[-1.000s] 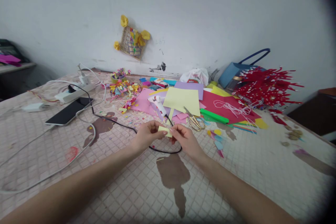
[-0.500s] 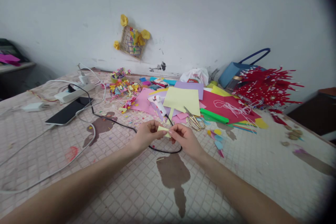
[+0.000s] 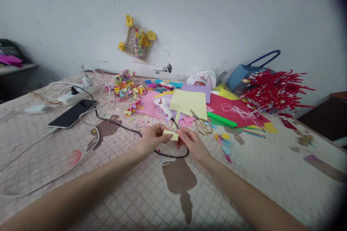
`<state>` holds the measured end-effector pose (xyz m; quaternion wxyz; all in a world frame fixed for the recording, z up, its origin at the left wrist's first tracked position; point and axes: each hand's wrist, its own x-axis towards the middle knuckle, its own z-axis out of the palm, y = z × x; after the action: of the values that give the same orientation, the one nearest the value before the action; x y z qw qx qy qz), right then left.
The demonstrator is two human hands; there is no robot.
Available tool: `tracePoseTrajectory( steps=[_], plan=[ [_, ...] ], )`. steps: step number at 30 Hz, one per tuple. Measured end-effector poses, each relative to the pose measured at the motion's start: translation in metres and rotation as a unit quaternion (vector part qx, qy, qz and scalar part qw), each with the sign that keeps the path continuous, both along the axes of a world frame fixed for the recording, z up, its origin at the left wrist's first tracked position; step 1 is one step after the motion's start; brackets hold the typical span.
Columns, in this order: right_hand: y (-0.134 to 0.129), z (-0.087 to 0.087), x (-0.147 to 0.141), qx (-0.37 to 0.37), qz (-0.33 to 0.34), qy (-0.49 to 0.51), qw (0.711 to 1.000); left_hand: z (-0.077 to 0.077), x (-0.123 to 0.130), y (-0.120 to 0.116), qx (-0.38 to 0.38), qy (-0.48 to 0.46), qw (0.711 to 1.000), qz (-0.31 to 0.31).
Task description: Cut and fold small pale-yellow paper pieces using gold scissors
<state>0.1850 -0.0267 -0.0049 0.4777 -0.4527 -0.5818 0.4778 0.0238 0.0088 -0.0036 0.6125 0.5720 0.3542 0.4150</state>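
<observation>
A small pale yellow paper piece (image 3: 171,135) is held between both hands above the tabletop. My left hand (image 3: 152,139) pinches its left end, with the thumb on top. On the right end, the fingertips of my right hand (image 3: 192,142) close at the paper's edge. Just beyond the hands lies a white glue gun (image 3: 164,108), its black cord (image 3: 173,156) looping beneath them. Gold-handled scissors (image 3: 202,126) rest to the right, by a large pale yellow sheet (image 3: 189,103).
A phone (image 3: 72,113) and a power strip (image 3: 78,95) with cables lie at the left. Colored paper scraps (image 3: 128,91) are heaped behind. Right of centre are a green stick (image 3: 222,119), white string (image 3: 244,111) and red fuzzy stems (image 3: 273,88).
The right thumb has slid off the paper's top face toward its right edge, so more of the yellow piece shows. The left hand keeps its hold.
</observation>
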Motion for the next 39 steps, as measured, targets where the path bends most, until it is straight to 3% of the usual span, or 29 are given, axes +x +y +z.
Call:
tracePoseTrajectory(
  steps=[14,19,25,31,39],
  plan=[
    [0.000,-0.005,-0.001,0.017,-0.006,-0.030,0.999,-0.010,-0.001,0.002,0.088,0.031,0.995,0.023],
    [0.002,-0.003,0.002,-0.012,0.010,0.004,1.000,-0.007,-0.002,0.003,0.083,0.043,0.995,0.025],
    [0.002,-0.001,0.002,0.002,-0.006,-0.026,1.000,-0.008,-0.002,0.003,0.075,0.049,0.996,0.017],
    [-0.001,0.002,-0.001,0.016,-0.021,-0.034,0.999,-0.009,0.001,0.002,0.025,0.005,0.999,-0.023],
    [0.000,0.001,-0.001,0.020,-0.026,-0.040,0.999,-0.004,0.000,0.000,-0.021,-0.022,0.999,-0.028]
  ],
)
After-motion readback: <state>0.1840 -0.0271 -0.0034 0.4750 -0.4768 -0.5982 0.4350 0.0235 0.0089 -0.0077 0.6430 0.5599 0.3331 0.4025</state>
